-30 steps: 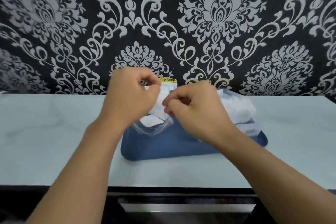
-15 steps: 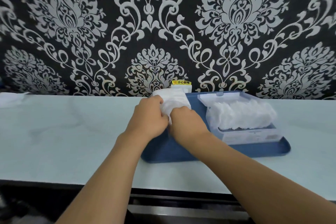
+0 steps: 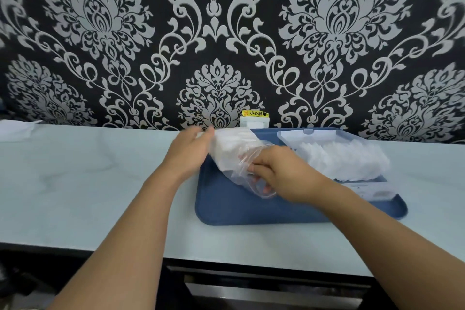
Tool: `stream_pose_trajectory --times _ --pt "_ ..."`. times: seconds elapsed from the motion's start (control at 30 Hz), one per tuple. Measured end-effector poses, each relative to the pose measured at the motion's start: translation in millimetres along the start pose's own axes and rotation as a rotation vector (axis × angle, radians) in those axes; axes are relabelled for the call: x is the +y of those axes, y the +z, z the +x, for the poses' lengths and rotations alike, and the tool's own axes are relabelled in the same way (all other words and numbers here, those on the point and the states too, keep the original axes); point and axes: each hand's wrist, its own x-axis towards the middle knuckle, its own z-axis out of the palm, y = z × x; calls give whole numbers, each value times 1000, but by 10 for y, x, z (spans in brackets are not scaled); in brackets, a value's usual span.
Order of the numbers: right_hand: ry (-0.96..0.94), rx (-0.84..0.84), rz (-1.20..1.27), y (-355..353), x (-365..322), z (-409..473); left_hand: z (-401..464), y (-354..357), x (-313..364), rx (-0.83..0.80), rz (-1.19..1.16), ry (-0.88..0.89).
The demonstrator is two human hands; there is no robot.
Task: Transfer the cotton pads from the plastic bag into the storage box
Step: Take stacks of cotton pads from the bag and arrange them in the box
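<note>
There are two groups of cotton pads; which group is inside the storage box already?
The cotton pads on the right fill the open storage box. The others are inside the plastic bag, held by both hands.

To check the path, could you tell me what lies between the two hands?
In the head view, only the plastic bag of cotton pads, held by the left hand and right hand.

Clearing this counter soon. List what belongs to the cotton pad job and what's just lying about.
In use:
plastic bag
cotton pads
storage box
left hand
right hand
blue tray

Lying about:
white sheet at far left
wall socket with yellow label
</note>
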Motion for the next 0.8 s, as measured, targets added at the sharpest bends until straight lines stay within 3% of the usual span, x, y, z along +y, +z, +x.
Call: stream_pose_trajectory --times 0.13,0.4,0.57,0.8 --pt "-15 97 110 140 14 107 125 138 -169 -30 31 2" --pt "-114 268 -208 229 48 215 156 176 -213 29 81 76" --pt "-41 252 -178 237 89 278 147 179 -192 54 137 121" --pt "4 219 -347 165 23 235 178 190 -192 30 122 156"
